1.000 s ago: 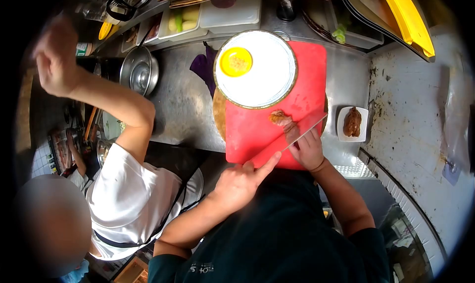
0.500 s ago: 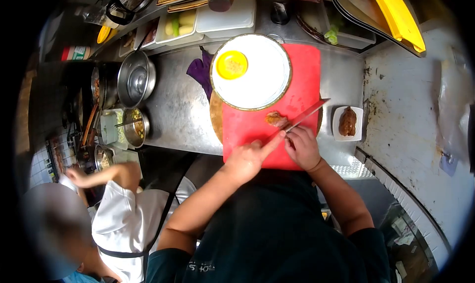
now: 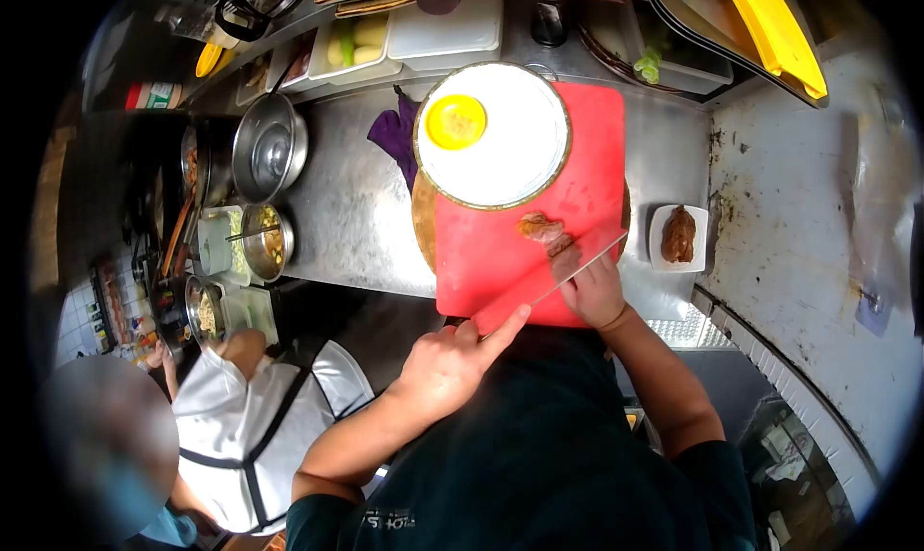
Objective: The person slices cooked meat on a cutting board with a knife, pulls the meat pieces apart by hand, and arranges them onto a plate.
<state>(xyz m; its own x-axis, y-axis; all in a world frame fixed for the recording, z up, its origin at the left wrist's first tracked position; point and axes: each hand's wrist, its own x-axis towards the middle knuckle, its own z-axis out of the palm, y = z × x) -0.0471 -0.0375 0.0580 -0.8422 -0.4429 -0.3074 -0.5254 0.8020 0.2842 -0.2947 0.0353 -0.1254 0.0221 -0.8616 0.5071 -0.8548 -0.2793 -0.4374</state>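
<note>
My left hand (image 3: 445, 366) grips the handle of a long knife (image 3: 577, 270), its index finger stretched along the top. The blade slants up to the right over a red cutting board (image 3: 481, 262). My right hand (image 3: 597, 291) has its fingers curled against the meat beside the blade, partly hidden by it. Pieces of cooked meat (image 3: 544, 230) lie on the board just beyond the knife. A round white plate (image 3: 520, 137) with a small yellow dish (image 3: 455, 122) on it rests on the board's far part.
A white dish (image 3: 658, 238) with browned meat (image 3: 679, 235) stands at the right near the wall. A purple cloth (image 3: 392, 137) and a metal pan (image 3: 269, 148) are on the left. Another person in white (image 3: 245, 431) stands at the lower left. Food tubs (image 3: 445, 33) line the back.
My left hand and the knife handle moved forward to the board, then back toward my body. My right hand stays near the meat. The other person's raised arm has come down.
</note>
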